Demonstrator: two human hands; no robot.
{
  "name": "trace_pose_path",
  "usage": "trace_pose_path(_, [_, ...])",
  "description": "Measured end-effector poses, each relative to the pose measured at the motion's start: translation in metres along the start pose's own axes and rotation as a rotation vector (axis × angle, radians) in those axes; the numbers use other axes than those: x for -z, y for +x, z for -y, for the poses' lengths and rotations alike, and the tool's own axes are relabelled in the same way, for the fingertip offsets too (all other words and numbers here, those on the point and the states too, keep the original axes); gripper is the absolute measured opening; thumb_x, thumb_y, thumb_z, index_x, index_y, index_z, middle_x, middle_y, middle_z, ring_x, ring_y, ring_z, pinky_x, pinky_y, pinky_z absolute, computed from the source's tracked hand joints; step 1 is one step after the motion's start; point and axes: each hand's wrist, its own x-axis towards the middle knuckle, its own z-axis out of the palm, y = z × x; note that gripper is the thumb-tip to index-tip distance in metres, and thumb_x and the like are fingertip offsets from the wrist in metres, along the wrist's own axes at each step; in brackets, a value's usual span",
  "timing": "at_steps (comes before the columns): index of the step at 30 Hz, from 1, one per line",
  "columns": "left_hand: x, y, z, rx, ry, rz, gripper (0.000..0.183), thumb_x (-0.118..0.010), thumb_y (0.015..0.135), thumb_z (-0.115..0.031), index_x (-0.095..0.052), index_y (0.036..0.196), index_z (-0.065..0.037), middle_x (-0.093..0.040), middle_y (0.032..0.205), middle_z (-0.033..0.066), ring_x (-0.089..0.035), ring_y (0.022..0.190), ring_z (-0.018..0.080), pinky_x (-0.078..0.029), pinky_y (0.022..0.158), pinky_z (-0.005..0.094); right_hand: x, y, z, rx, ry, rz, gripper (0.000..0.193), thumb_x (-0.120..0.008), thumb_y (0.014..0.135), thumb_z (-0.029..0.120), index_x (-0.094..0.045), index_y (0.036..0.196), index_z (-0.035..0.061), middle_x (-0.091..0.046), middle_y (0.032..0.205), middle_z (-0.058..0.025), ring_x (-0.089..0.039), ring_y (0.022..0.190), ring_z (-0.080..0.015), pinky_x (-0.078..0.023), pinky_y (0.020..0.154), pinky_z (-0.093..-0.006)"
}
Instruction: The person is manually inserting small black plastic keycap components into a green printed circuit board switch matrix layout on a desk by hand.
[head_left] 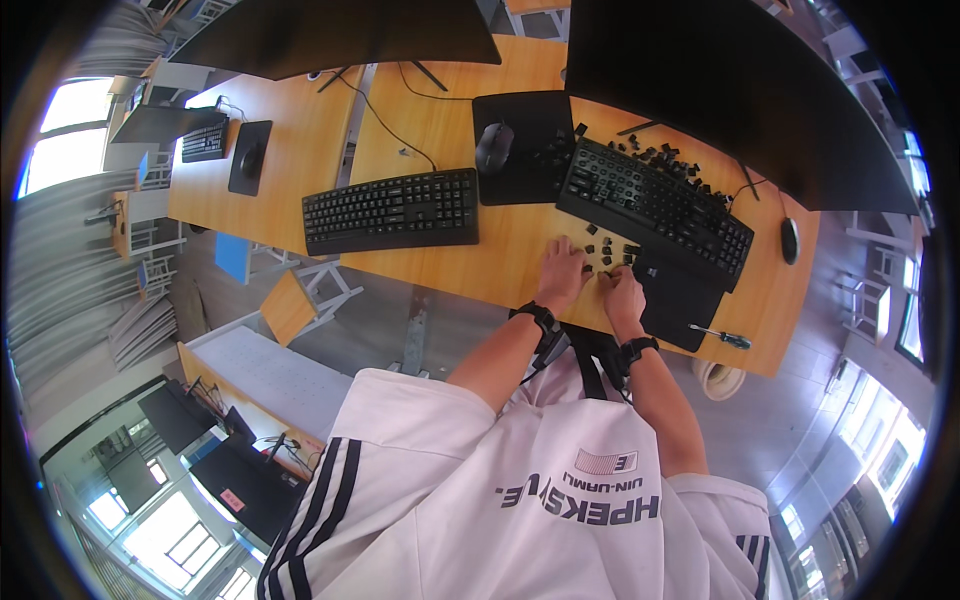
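Both my hands are low over the table's front edge, among small black keycaps (607, 251) laid loosely in short rows. My left hand (562, 272) is closed, its fingertips pinched at a dark keycap (588, 268). Close beside it on the right, my right hand (624, 299) has its fingers drawn together on a keycap, mostly hidden by the fingers. Just beyond lies a black keyboard (650, 200), set at a slant, with a wide dark wrist rest along its near side. Many loose keycaps (665, 160) are heaped behind this keyboard.
A second keyboard (390, 212) lies to the left. A mouse (494, 148) rests on a black mouse pad (525, 188); another mouse (790, 241) is far right. A screwdriver (722, 336) lies near the right front edge. Large monitors (740, 90) stand behind. A stool (290, 307) is left.
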Motion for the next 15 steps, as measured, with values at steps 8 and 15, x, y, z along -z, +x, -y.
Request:
trace_pose_path(8, [0.0001, -0.0009, 0.0056, -0.011, 0.023, 0.033, 0.020, -0.076, 0.077, -0.024, -0.068, 0.090, -0.012, -0.049, 0.109, 0.0114, -0.044, 0.110, 0.0343, -0.040, 0.089, 0.0457, -0.0019, -0.0040, 0.0017, 0.058, 0.015, 0.009, 0.030, -0.068, 0.087, 0.032, -0.062, 0.102, 0.0060, -0.071, 0.086, -0.0129, -0.068, 0.085, -0.0338, -0.052, 0.071, -0.0432])
trace_pose_path(15, [-0.0041, 0.0000, 0.0073, -0.018, 0.077, 0.019, 0.018, -0.076, 0.076, -0.027, -0.070, 0.089, -0.016, -0.049, 0.105, 0.0098, -0.046, 0.107, 0.0319, -0.044, 0.086, 0.0435, -0.0064, 0.0003, -0.0048, 0.085, 0.017, -0.009, 0.028, -0.070, 0.085, 0.029, -0.061, 0.099, 0.0060, -0.071, 0.084, -0.0130, -0.068, 0.084, -0.0346, -0.052, 0.071, -0.0434])
